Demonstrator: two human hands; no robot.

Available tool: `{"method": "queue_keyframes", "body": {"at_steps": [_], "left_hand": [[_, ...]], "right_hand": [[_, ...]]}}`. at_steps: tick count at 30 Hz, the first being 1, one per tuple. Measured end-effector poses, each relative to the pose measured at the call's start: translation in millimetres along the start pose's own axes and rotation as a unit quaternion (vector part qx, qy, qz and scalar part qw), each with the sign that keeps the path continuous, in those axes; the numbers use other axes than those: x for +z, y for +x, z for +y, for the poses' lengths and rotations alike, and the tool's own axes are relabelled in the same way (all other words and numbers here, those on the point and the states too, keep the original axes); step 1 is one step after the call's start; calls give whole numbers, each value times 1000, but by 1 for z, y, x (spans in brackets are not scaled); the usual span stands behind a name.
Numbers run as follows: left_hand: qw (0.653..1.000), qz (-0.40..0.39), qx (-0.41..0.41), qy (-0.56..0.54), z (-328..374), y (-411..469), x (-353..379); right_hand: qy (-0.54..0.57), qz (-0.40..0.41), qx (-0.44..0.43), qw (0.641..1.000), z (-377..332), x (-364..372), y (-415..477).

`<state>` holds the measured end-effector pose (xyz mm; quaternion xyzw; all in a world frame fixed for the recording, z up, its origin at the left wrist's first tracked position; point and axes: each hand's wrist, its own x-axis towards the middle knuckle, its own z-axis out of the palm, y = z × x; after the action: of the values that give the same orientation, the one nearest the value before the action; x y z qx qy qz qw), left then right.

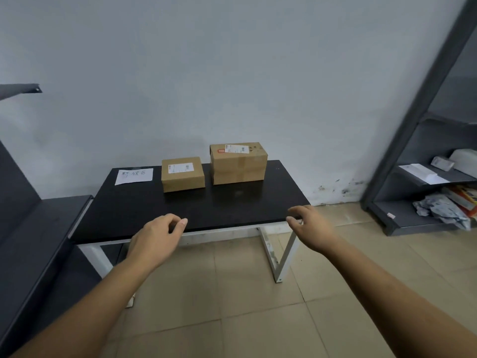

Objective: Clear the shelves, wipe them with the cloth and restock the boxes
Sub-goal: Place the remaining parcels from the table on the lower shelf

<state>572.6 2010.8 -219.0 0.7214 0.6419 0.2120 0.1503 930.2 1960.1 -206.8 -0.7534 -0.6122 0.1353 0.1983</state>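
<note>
- A black desk stands by a grey wall.
- Two brown boxes, a small box and a big box, sit near its back.
- The left hand and the right hand hover at the front edge, fingers curled loosely, holding nothing.

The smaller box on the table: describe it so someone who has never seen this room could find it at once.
Start at the black table against the wall. Two cardboard boxes sit near its far edge, with a handwritten paper sign to their left. The smaller box is the one beside the sign; it is lower and flatter than the taller box to its right, which carries a red sticker.
</note>
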Motion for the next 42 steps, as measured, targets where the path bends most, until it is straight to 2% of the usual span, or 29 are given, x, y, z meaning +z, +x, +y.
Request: {"method": "queue_keyframes", "body": {"at_steps": [10, 27, 42], "left_hand": [[1000, -24, -8, 12, 26, 115, 30], [998, -62, 11, -16, 13, 378, 69], [994, -56, -73, -58, 25, 554, 143]], "right_hand": [[-3, 0, 1, 1000, 18, -1, 114], [-15, 13, 49, 999, 8, 17, 362], [15, -17, 49, 999, 54, 44, 575]]}}
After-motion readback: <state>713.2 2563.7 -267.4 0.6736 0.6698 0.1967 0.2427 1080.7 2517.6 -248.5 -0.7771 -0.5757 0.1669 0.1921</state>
